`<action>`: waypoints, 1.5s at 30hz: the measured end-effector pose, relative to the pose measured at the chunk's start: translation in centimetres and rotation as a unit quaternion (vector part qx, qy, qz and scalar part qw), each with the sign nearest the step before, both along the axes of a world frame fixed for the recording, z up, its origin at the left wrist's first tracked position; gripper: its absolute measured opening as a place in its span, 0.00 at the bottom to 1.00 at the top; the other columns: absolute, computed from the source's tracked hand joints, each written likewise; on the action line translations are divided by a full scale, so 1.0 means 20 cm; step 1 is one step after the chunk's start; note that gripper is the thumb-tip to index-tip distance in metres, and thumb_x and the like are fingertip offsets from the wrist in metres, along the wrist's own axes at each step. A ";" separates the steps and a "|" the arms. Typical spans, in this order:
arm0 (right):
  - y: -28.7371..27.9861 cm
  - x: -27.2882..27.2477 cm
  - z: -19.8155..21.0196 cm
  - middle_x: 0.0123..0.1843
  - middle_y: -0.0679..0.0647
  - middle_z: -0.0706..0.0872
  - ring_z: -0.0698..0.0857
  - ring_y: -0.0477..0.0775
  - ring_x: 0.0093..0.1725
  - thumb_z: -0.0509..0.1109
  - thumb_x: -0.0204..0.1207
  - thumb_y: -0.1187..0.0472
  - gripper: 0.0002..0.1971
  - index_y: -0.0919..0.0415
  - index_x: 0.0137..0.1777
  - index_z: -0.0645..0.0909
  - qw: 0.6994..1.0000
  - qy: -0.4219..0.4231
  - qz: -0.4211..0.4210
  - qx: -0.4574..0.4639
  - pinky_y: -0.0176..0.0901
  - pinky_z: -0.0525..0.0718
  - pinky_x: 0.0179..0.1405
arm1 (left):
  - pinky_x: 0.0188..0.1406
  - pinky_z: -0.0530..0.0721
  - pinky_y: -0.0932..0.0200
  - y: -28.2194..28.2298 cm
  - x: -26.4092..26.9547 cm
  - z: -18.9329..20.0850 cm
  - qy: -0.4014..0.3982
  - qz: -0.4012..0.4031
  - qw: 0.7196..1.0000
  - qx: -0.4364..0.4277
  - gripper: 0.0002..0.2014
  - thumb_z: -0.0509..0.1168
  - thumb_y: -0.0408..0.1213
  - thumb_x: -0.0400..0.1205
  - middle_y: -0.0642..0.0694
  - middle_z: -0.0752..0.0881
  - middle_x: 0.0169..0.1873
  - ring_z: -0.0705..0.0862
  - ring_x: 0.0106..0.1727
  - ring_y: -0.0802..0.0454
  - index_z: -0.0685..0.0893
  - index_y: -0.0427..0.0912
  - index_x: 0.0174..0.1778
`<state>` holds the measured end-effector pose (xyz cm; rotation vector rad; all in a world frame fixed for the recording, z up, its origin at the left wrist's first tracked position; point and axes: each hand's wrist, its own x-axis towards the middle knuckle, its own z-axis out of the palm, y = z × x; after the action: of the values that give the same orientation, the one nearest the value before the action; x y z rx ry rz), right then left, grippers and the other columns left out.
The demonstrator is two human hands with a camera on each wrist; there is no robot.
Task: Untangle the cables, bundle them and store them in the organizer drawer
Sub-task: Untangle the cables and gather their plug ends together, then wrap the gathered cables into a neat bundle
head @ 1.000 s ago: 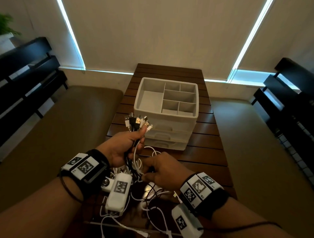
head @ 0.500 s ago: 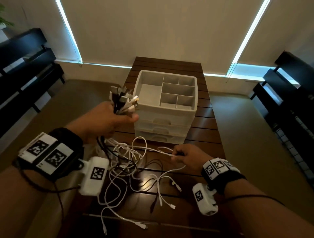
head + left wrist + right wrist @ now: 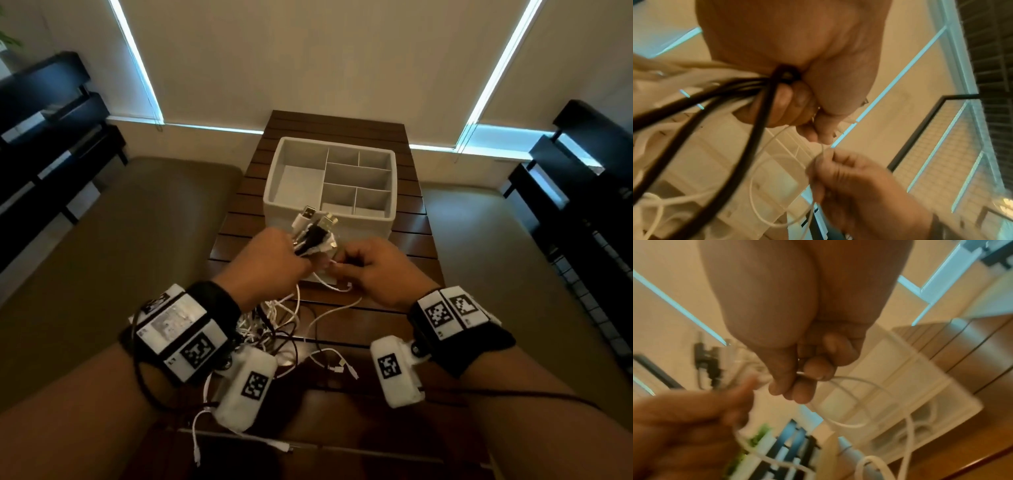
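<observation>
My left hand [image 3: 274, 260] grips a bunch of black and white cables [image 3: 313, 231] just below their plugs, which stick up in front of the white organizer [image 3: 274, 195]. In the left wrist view the black cables [image 3: 748, 104] run out of my fist. My right hand [image 3: 370, 270] sits close beside it and pinches a thin white cable [image 3: 330, 284]; the right wrist view shows the same cable [image 3: 851, 382] looping down from my fingertips. The loose ends lie tangled on the wooden table [image 3: 414, 246] below my wrists.
The organizer has an open divided top tray and shut drawers [image 3: 766, 183] below it. Padded benches [image 3: 137, 240] flank the narrow table. Black shelving [image 3: 51, 113] stands at far left and far right. A cable heap [image 3: 274, 325] lies at the table's near end.
My left hand swung the cable bunch from the left back to the middle in front of the organizer. My right hand rose from the table with the white cable and met the left.
</observation>
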<state>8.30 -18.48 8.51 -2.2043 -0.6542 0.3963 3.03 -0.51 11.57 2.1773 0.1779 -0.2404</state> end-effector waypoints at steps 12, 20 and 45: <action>-0.19 0.02 -0.33 0.38 0.48 0.85 0.82 0.47 0.38 0.69 0.78 0.52 0.08 0.49 0.37 0.82 0.975 0.024 -0.111 -0.192 0.43 0.80 0.41 | 0.22 0.66 0.60 0.16 0.03 0.14 -0.055 0.131 0.980 -0.139 0.10 0.72 0.40 0.79 0.57 0.73 0.12 0.67 0.13 0.63 0.82 0.41 0.34; -0.19 0.05 -0.33 0.52 0.53 0.87 0.85 0.55 0.51 0.64 0.81 0.53 0.10 0.54 0.55 0.84 0.926 -0.015 -0.075 -0.369 0.47 0.83 0.50 | 0.14 0.63 0.64 0.22 0.06 0.18 -0.093 0.171 0.959 -0.206 0.15 0.71 0.41 0.79 0.56 0.69 0.13 0.64 0.13 0.60 0.77 0.46 0.27; -0.28 -0.18 -0.53 0.76 0.51 0.71 0.77 0.60 0.72 0.63 0.78 0.74 0.42 0.47 0.85 0.46 0.944 0.297 -0.146 0.003 0.45 0.81 0.62 | 0.19 0.62 0.63 0.32 0.15 0.14 -0.125 0.244 0.944 -0.182 0.14 0.74 0.46 0.76 0.58 0.70 0.09 0.63 0.13 0.60 0.79 0.46 0.29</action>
<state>4.61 -24.08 -1.99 -1.9822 0.0002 0.8493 6.09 5.96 14.45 1.7118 0.4790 0.2660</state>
